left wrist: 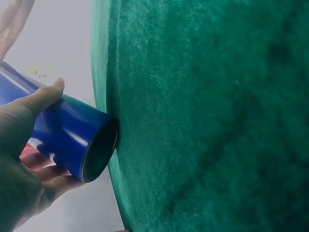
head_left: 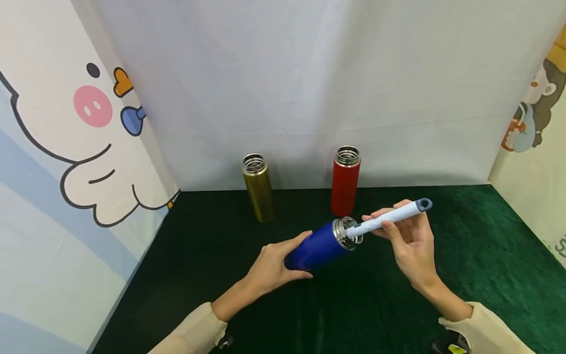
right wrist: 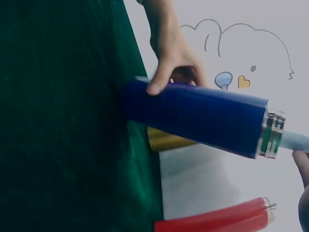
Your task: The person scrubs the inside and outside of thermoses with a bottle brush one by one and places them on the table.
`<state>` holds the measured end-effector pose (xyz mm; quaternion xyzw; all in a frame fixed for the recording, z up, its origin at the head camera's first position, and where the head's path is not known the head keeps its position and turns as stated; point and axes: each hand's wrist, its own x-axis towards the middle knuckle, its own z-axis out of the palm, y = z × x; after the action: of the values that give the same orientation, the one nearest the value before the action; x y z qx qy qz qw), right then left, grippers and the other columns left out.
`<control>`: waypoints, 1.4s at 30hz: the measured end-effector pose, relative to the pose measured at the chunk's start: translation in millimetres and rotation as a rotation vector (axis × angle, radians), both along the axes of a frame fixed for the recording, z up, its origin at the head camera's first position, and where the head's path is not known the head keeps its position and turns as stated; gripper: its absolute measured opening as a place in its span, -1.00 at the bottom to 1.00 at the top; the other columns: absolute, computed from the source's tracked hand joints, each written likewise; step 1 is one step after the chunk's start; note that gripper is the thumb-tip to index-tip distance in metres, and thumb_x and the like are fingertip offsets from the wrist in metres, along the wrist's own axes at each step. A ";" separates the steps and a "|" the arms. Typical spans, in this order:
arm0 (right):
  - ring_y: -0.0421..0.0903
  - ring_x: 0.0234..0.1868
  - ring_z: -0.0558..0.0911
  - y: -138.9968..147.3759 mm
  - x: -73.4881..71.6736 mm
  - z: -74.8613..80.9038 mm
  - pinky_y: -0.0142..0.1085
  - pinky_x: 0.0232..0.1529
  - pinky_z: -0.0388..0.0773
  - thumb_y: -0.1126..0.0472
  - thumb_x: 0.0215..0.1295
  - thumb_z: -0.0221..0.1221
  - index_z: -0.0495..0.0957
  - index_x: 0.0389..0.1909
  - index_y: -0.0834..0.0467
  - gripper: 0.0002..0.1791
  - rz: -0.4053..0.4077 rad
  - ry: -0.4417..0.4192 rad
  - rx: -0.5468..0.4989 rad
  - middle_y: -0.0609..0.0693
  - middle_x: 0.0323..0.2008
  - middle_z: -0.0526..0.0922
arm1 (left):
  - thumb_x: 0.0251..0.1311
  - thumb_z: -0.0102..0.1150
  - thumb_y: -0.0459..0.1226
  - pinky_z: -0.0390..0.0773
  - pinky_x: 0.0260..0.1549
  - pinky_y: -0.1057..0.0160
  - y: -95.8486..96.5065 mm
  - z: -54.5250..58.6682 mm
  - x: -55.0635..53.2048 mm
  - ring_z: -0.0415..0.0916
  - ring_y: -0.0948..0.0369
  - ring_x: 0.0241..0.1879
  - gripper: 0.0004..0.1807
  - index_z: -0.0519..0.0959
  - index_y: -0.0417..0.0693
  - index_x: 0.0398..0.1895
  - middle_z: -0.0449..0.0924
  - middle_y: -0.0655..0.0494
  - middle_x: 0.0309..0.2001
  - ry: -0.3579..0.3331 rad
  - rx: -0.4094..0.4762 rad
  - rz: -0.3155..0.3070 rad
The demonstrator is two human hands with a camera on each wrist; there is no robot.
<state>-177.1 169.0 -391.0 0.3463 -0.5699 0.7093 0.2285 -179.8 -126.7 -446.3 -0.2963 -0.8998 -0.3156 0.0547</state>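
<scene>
A blue metal flask (head_left: 315,247) without a lid is tilted, its steel mouth toward the upper right. My left hand (head_left: 275,265) grips it near its base, thumb and fingers on opposite sides, as the left wrist view (left wrist: 29,145) of that hand also shows. Between the thumb and fingers of my right hand (head_left: 413,241) is a pale blue brush handle or stick (head_left: 393,215) with a dark ring at its end. Its lower end goes into the flask's mouth; whatever is inside the flask is hidden.
Behind the hands, a gold flask (head_left: 259,194) and a red flask (head_left: 345,187) stand upright, both lidless, near the white backdrop (head_left: 283,98). Dark green cloth (head_left: 486,236) covers the table. Printed cartoon sheets (head_left: 48,206) hang at both sides.
</scene>
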 end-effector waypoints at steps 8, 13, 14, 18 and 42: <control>-0.23 -0.06 0.78 -4.1 -2.9 0.5 -0.38 -0.09 0.72 0.70 0.24 0.13 0.30 0.08 0.54 -0.60 -0.086 -0.031 0.248 -0.15 -0.02 0.76 | 0.00 0.60 -0.08 0.57 0.24 -0.10 3.4 1.1 1.3 0.61 0.01 0.25 0.00 0.28 0.28 0.55 0.56 0.00 0.35 0.017 0.031 -0.012; -0.25 -0.05 0.78 -8.7 -0.9 0.0 -0.43 -0.03 0.69 0.75 0.10 0.20 0.34 0.05 0.57 -0.53 -0.093 -0.022 0.247 -0.15 -0.03 0.79 | 0.01 0.60 -0.08 0.55 0.26 -0.10 5.5 1.5 1.2 0.59 0.01 0.27 0.01 0.27 0.30 0.55 0.55 0.00 0.35 0.001 0.034 -0.030; -0.22 -0.05 0.78 -8.4 -2.2 2.0 -0.42 -0.04 0.69 0.76 0.11 0.17 0.34 0.08 0.58 -0.53 -0.078 -0.017 0.209 -0.11 -0.03 0.80 | 0.01 0.60 -0.07 0.54 0.27 -0.10 5.6 1.8 1.2 0.58 0.01 0.28 0.01 0.26 0.30 0.55 0.55 0.00 0.36 -0.005 0.034 -0.030; -0.11 -0.06 0.80 0.1 -8.7 17.2 -0.36 -0.07 0.72 0.71 0.30 0.04 0.36 0.22 0.50 -0.54 -0.045 -0.015 0.012 0.05 -0.03 0.79 | 0.04 0.58 -0.06 0.53 0.28 -0.11 5.3 2.7 1.5 0.56 -0.01 0.29 0.02 0.22 0.30 0.58 0.52 -0.02 0.38 -0.019 0.032 -0.034; -0.17 0.07 0.74 -8.3 -3.1 5.5 -0.38 0.14 0.64 0.62 0.45 -0.08 0.04 0.51 0.32 -0.35 -0.083 -0.050 0.091 -0.01 0.07 0.70 | 0.04 0.57 -0.02 0.55 0.26 -0.13 2.5 1.8 -2.4 0.58 -0.04 0.27 0.04 0.19 0.33 0.59 0.51 -0.04 0.39 -0.048 0.021 -0.002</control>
<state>-180.2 160.8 -385.4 0.3147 -0.6208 0.6810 0.2276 -182.2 -124.2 -444.5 -0.2889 -0.8971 -0.3322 0.0359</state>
